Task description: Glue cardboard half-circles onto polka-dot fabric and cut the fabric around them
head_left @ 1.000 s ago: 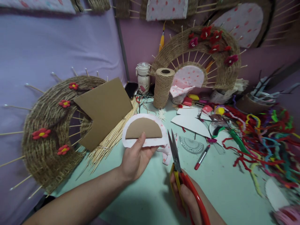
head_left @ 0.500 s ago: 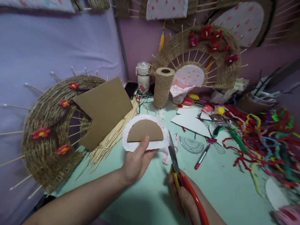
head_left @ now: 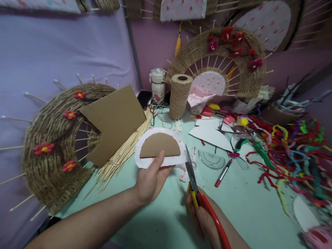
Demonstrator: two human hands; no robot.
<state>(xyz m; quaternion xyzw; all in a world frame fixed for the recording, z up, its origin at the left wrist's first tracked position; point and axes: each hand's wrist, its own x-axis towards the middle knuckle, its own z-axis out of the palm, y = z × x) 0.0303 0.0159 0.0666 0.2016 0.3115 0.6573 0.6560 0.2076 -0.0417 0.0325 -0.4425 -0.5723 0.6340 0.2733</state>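
My left hand (head_left: 150,180) grips a white fabric piece (head_left: 158,160) with a brown cardboard half-circle (head_left: 159,145) lying on it, thumb pressed on the card's lower edge. My right hand (head_left: 204,216) holds red and yellow handled scissors (head_left: 193,180), fingers wrapped round the handles. The blades are closed and their tip touches the right edge of the fabric. A scrap of pink-dotted cloth (head_left: 185,171) hangs below that edge.
A jute twine spool (head_left: 180,97), a bundle of bamboo sticks (head_left: 124,152), a notched cardboard sheet (head_left: 114,121), two woven jute arches (head_left: 52,145) (head_left: 220,55) with red flowers, a jar (head_left: 158,84), a protractor (head_left: 212,160), a red marker (head_left: 223,173) and several coloured pipe cleaners (head_left: 290,152) crowd the green table (head_left: 241,204).
The scissor blades were apart a second ago and have closed at the fabric's right edge. My left hand shifted the fabric and card slightly right and down.
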